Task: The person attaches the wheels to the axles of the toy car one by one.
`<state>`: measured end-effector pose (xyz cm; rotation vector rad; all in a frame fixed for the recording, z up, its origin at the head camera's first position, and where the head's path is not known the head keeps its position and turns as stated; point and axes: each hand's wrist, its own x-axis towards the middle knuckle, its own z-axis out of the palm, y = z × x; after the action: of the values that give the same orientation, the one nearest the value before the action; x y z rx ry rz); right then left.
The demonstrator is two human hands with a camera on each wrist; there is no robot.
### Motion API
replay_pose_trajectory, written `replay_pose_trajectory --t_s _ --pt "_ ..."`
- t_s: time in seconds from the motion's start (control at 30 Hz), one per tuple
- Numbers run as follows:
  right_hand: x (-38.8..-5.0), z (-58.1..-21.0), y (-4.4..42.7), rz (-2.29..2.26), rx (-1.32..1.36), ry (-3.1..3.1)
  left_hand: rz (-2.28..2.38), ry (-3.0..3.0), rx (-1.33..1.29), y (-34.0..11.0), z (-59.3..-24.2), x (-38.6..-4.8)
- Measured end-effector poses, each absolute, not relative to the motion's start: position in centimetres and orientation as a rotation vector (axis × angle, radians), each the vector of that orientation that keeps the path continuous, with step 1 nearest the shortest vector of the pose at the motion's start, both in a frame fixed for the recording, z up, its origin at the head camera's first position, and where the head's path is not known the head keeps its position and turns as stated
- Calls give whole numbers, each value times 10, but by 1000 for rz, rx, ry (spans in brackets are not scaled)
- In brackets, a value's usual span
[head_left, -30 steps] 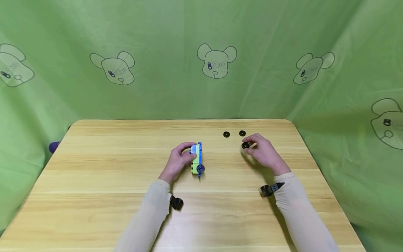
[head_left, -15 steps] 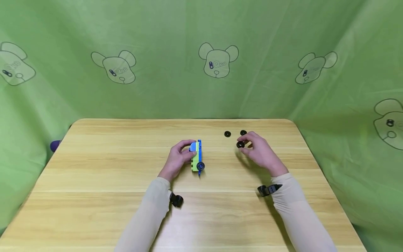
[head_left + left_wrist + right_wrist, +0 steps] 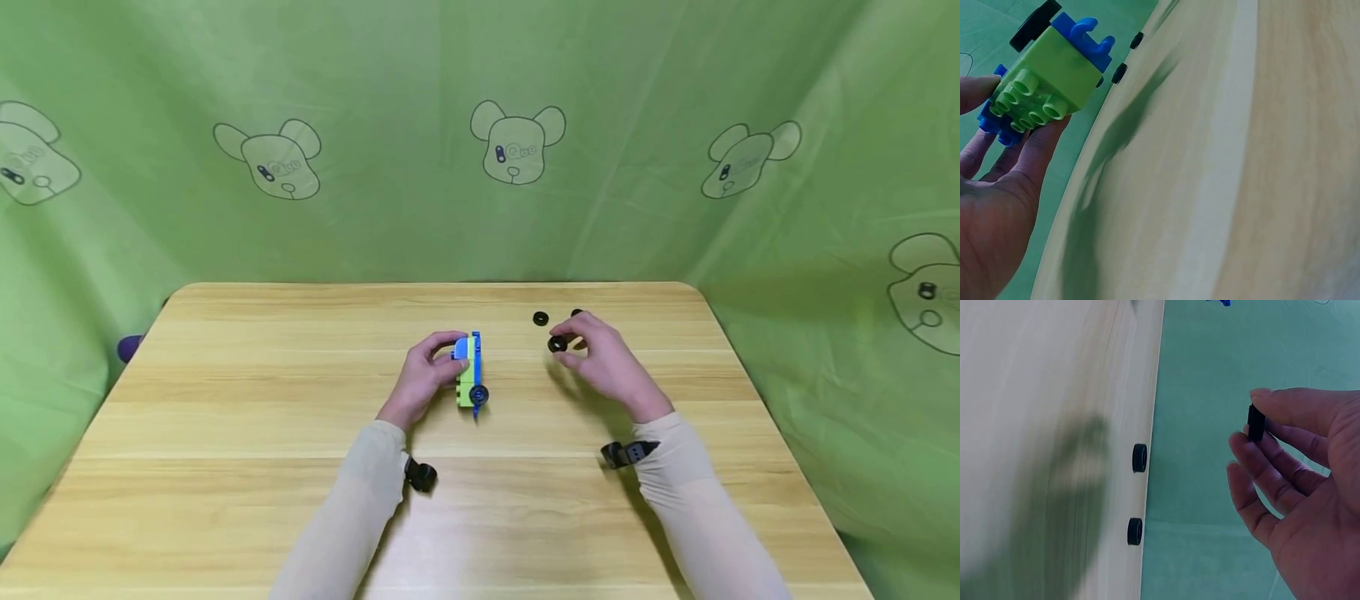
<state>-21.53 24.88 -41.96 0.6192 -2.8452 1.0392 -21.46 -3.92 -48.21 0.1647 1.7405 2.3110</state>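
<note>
My left hand (image 3: 422, 379) grips a toy car (image 3: 467, 372) built of lime-green and blue blocks, turned on its side above the table. One black wheel (image 3: 478, 395) sits at its near end. In the left wrist view, green studs and a blue hook (image 3: 1087, 26) show on the car (image 3: 1060, 69). Between thumb and fingertips, my right hand (image 3: 606, 362) pinches a black tyre (image 3: 557, 344), held off the table to the right of the car. The right wrist view shows this tyre (image 3: 1256, 422) edge-on.
Two more black tyres lie on the wooden table (image 3: 225, 400) toward its far edge: one tyre (image 3: 541, 318) in full view, the other tyre (image 3: 577, 312) partly behind the right hand. A green curtain (image 3: 390, 225) surrounds the table's back and sides.
My right hand has moved left toward the car, carrying the tyre. The left hand with the car has barely moved, only slightly farther from me.
</note>
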Motion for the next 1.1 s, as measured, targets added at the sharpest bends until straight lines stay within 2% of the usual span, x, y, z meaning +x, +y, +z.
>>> replay_pose_trajectory --t_s 1.1 --pt "-210 -425 212 1045 698 -2841 2297 1776 145 -37 -485 -216"
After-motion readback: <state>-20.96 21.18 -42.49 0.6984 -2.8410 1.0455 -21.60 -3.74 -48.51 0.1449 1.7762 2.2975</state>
